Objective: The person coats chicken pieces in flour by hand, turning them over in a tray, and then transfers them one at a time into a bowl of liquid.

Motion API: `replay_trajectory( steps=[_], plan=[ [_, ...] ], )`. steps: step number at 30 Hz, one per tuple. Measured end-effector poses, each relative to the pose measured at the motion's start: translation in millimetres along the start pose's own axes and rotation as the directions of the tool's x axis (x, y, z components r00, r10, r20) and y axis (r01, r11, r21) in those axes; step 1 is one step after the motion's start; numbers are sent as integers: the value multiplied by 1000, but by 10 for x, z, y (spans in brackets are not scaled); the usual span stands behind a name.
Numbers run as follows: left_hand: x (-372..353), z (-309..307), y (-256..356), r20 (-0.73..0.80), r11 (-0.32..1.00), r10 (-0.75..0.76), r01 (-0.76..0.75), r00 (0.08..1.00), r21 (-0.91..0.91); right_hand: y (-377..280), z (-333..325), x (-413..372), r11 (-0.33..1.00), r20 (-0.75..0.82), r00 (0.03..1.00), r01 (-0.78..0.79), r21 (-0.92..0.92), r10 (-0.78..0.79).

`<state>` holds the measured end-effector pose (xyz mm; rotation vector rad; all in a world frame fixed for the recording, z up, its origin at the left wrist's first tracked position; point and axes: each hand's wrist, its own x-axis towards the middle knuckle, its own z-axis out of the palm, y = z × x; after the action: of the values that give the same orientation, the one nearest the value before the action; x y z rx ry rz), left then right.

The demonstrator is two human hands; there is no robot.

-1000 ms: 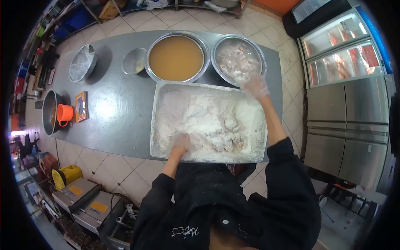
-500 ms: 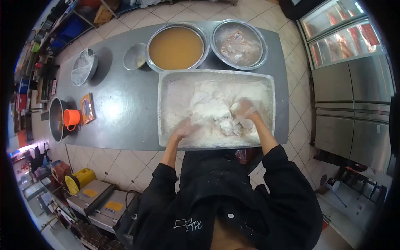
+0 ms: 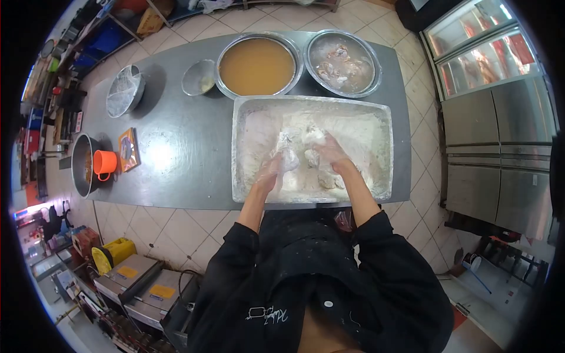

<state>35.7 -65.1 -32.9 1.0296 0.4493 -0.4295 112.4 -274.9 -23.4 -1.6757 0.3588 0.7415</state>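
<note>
A large metal tray (image 3: 238,126) of white flour lies in front of me, with several flour-coated chicken pieces in it. My left hand (image 3: 272,169) is at the middle left of the tray, its fingers closed round a floured chicken piece (image 3: 289,157). Facing it, my right hand (image 3: 332,153) is curled at another coated piece (image 3: 315,135), somewhat blurred. Both hands are dusted white, and the undersides of their grips are hidden. More coated chicken (image 3: 331,180) sits in the flour below my right hand.
Behind the tray stand a basin of orange-brown liquid (image 3: 257,67) and a basin of raw pieces in cloudy liquid (image 3: 341,65). Leftward on the metal table are a small bowl (image 3: 198,77), a sieve (image 3: 125,92), a packet (image 3: 128,150) and an orange mug (image 3: 105,163) by a pot (image 3: 81,166).
My hands have come closer together over the middle of the tray. The left has moved up and right onto a chicken piece; the right has shifted left. Flour at the centre is displaced.
</note>
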Motion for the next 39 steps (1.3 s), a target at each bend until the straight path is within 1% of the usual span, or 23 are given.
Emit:
replay_trajectory(
  steps=[1,2,3,4,5,6,8,9,11,12,14,15,17,21,23,24,26,27,29,33,36,38,39],
  plan=[
    [-47,49,48,10,999,50,-50,999,-15,-40,-3,-6,949,89,972,232,-211,-218],
    [-81,80,90,19,994,101,-100,995,-31,-78,-1,-17,803,220,890,455,-386,-399],
    [-94,78,97,19,994,105,-104,994,-33,-99,36,-55,800,222,889,457,-388,-400],
    [-118,79,93,4,993,107,-106,994,-44,-95,88,-114,599,123,886,399,-694,-448],
    [-133,86,95,-9,992,110,-110,994,-55,-114,110,-158,335,43,852,251,-908,-521],
    [-155,106,105,-6,992,113,-113,994,-58,-173,89,-198,330,43,851,249,-910,-524],
    [-204,130,132,-41,988,150,-152,988,-37,-298,45,-273,208,121,854,257,-944,-505],
    [-195,121,137,-42,987,153,-155,987,-41,-376,50,-322,204,124,854,258,-944,-506],
    [-155,111,154,-53,963,134,-118,990,241,-491,51,-407,225,249,771,450,-865,-586],
    [-125,102,126,-49,963,136,-120,990,239,-499,60,-401,222,247,771,447,-867,-587],
    [-66,84,67,10,784,353,-302,935,542,-510,107,-352,219,238,828,391,-894,-507],
    [-52,77,67,9,785,354,-303,935,541,-438,130,-265,217,240,828,392,-894,-507],
    [-26,72,77,3,677,297,-212,955,705,-244,157,-62,338,161,762,453,-825,-628],
    [-69,103,126,-27,581,387,-221,922,784,-456,121,-132,425,251,830,486,-764,-498],
    [-76,93,107,30,563,452,-311,892,766,-511,67,-235,395,344,697,668,-631,-629],
    [-107,119,162,30,565,450,-311,893,764,-524,88,-268,396,344,700,666,-633,-626],
    [-158,163,294,188,586,461,-456,867,669,-547,150,-320,496,352,605,793,-354,-715],
    [-137,180,305,190,587,461,-458,867,667,-555,142,-337,496,351,605,792,-357,-714],
    [-94,221,326,96,547,344,-283,934,788,-576,135,-358,541,449,623,781,-312,-641],
    [-139,305,490,55,623,387,-305,920,721,-576,10,-377,428,447,609,787,-444,-655],
    [-66,230,436,109,613,419,-370,901,698,-695,-148,-450,435,435,693,709,-554,-575],
    [205,-28,110,96,567,483,-394,870,723,-673,-315,-441,319,296,715,590,-742,-634],
    [175,-27,173,96,567,485,-396,869,722,-819,-272,-570,251,317,789,501,-828,-527]
  ],
)
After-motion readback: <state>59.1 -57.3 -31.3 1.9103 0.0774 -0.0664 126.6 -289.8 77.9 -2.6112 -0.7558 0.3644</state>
